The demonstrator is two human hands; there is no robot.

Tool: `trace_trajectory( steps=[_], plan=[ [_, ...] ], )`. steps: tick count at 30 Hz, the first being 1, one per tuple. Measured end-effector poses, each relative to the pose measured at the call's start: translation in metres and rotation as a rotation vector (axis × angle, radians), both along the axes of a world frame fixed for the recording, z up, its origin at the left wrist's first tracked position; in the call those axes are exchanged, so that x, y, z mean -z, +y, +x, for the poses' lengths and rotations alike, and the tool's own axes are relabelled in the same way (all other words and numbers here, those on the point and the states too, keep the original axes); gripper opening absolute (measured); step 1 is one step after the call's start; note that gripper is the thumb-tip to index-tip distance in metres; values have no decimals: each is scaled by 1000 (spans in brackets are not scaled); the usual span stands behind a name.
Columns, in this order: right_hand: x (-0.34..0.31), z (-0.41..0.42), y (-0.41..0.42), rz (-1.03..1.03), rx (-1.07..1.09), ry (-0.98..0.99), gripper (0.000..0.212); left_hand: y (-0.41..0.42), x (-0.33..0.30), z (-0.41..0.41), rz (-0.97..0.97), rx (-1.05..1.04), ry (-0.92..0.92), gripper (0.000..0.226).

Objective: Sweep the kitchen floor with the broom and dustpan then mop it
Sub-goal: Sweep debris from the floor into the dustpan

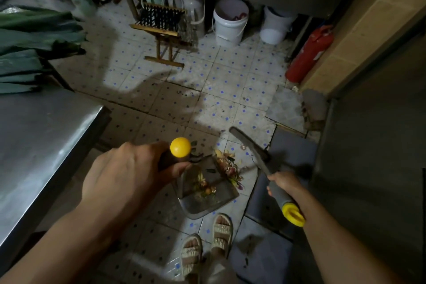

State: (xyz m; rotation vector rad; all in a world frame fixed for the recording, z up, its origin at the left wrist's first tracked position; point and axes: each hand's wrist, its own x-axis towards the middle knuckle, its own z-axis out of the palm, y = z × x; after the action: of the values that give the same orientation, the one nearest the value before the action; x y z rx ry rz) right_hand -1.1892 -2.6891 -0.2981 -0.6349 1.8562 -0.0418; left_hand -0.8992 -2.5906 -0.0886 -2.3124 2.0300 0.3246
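My left hand (129,173) grips the upright dustpan handle (180,147), which ends in a yellow knob. The grey dustpan (207,200) rests on the tiled floor just ahead of my sandalled feet, holding vegetable peels and scraps. More scraps (227,163) lie at its open front edge. My right hand (284,183) holds the grey broom handle (280,193), which has a yellow end cap. The dark broom head (250,145) is blurred and angled above the floor, to the right of the scrap pile.
A steel table (46,140) with green leeks (34,53) fills the left. A small wooden folding stool (161,27), two white buckets (230,23), and a red fire extinguisher (311,53) stand ahead under a steel counter. A steel cabinet (368,168) is on the right.
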Motion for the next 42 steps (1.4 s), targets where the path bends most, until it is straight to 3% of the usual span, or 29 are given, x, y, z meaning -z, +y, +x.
trace_trajectory(
  steps=[10,23,30,34,42],
  plan=[
    [15,37,55,97,32,-37,24,19,6,10,-9,26,-1,85],
    [-19,56,109,23,-17,-83,29,62,-5,37,-13,61,-13,81],
    [-10,67,116,27,274,-90,21,74,-2,49,-9,72,-30,84],
    [6,83,119,65,451,-157,28,77,2,50,22,42,-40,82],
    [28,115,127,52,509,-393,18,79,11,51,78,-15,-75,80]
  ],
)
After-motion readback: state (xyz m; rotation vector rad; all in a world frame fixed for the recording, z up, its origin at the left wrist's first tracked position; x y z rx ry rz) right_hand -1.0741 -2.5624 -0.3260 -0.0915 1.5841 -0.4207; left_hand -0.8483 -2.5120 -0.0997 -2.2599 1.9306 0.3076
